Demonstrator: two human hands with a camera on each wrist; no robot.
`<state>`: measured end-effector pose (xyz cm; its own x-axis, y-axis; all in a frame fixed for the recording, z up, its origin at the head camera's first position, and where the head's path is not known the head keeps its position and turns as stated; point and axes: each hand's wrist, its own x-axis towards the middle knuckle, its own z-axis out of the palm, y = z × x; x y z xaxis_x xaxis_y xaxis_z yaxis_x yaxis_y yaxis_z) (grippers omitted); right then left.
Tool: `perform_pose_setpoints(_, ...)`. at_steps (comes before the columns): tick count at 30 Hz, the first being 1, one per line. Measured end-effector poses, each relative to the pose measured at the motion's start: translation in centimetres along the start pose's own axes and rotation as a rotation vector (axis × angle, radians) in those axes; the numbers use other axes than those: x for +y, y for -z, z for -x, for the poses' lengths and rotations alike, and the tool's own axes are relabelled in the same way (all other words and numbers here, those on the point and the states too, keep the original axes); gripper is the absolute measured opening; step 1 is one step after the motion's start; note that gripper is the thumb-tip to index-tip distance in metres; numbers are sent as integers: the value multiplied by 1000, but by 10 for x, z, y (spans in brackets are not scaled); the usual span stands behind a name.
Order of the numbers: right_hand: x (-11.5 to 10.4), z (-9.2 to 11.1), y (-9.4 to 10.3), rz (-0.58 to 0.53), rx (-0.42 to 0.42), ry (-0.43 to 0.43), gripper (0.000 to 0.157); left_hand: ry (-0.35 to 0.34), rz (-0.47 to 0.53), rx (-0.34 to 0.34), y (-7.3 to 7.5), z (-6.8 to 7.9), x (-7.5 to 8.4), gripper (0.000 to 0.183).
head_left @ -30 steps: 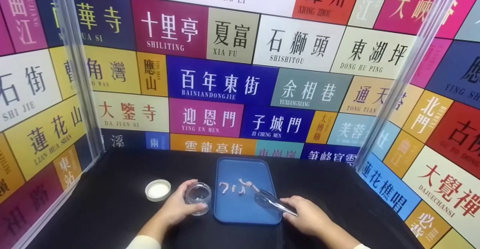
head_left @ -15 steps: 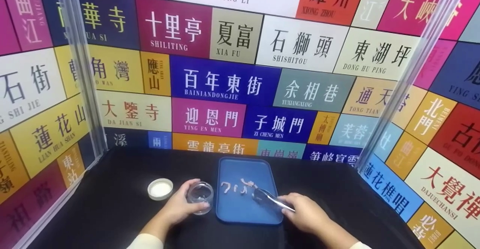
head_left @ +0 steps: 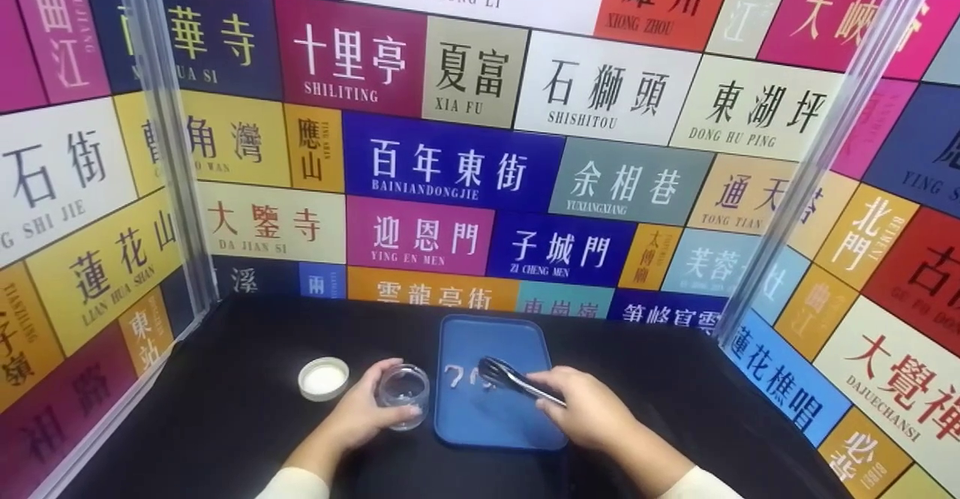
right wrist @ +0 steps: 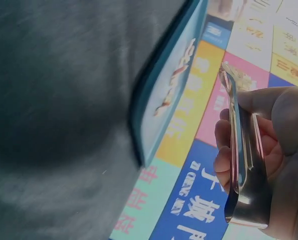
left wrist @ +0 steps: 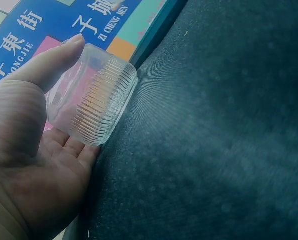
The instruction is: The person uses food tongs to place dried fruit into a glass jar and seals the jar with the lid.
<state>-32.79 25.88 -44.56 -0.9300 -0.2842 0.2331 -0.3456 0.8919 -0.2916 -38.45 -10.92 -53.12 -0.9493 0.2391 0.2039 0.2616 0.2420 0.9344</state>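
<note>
While gripping the tongs (head_left: 523, 381) in the right hand (head_left: 591, 413), pointing their head toward 10 o'clock, above the blue tray (head_left: 495, 428). Holding by the handle end, thumb on one side and curled fingers on the other, well back from the head. To be seen from that grip, between 9 and 10 o'clock: pale, curled pieces (head_left: 453, 374) on the tray, apart from the hand itself and close by the tongs' head. Among them, one hook-shaped, one short and nearly straight just to its 3 o'clock, and more partly hidden under the metal. Unable to tell whether clamping any piece in the tongs, or only hovering over it.

Gripping also, in the left hand (head_left: 367, 403), a clear glass jar (left wrist: 101, 97), ribbed around the lower wall, mouth upward. Wrapping it with thumb at about 6 o'clock and fingers toward 12 in the head view; placed at 3 o'clock of the palm, just beside the tray's 9 o'clock edge. Unable to tell whether resting it on the table or lifting it slightly.

Farther out, at 10 o'clock of the left hand, a round pale lid (head_left: 324, 377) on the black cloth (head_left: 247, 409). At both wrists, cream sleeves (head_left: 296, 484). Beyond, from 9 round through 12 to 3 o'clock, a wall (head_left: 450, 161) of coloured panels lettered in Chinese and Latin script, plus clear upright strips (head_left: 814, 154) near both corners.
</note>
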Motion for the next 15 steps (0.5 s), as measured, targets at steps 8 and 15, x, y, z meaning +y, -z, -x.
perform_pose_setpoints(8, -33, -16, -5, -21, 43, 109, 38, -4, 5, -7, 2, 0, 0, 89)
perform_pose_setpoints(15, -63, -29, -12, -49, 46, 163, 37, 4, 3, 0, 0, -1, -1, 90)
